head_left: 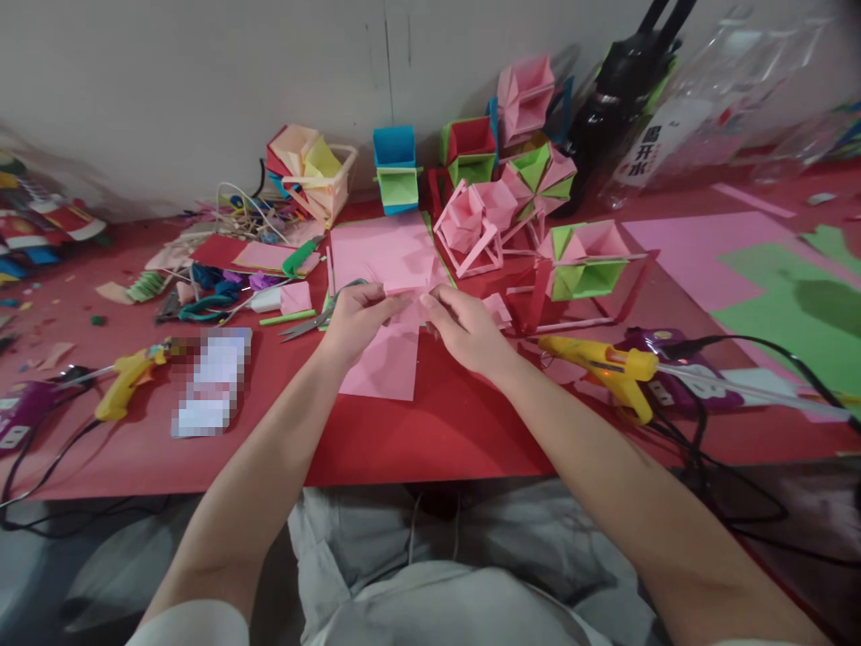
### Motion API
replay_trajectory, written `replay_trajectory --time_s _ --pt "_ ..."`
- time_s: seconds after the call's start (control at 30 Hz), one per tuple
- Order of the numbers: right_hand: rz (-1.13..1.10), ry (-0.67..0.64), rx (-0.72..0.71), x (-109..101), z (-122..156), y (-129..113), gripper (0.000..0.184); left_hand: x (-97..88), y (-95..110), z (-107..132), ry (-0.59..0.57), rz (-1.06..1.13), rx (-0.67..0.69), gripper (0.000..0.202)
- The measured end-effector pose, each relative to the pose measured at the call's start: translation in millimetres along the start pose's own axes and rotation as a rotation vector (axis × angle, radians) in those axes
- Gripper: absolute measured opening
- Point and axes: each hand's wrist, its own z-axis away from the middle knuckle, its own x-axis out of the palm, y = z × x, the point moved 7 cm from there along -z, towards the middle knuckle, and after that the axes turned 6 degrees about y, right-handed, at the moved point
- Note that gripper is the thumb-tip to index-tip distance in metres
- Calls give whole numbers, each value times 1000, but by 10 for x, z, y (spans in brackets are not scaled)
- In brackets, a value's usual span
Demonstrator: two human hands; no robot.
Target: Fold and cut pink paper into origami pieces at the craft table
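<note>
The pink paper piece (404,290) spans the gap between the left hand (356,316) and right hand (467,325), raised over the worktop (464,440), each hand's fingers pinched closed on an end. It looks light, thin and easily creased, so a gentle edge grip should suit. Beyond the fingers stands an open blue-and-green paper box (395,148); far to their right, a clear bottle (663,135), contents unclear.
</note>
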Motion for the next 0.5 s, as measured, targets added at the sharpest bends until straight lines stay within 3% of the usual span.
replay_trajectory --time_s 0.17,0.3,0.5 --pt "129 113 -97 -76 8 -80 38 37 63 19 -19 61 -30 42" --pt "144 167 -53 -111 -6 -42 39 54 113 43 -52 78 -86 44" --pt "16 12 4 12 -13 74 43 -6 138 32 -16 -14 -75 49"
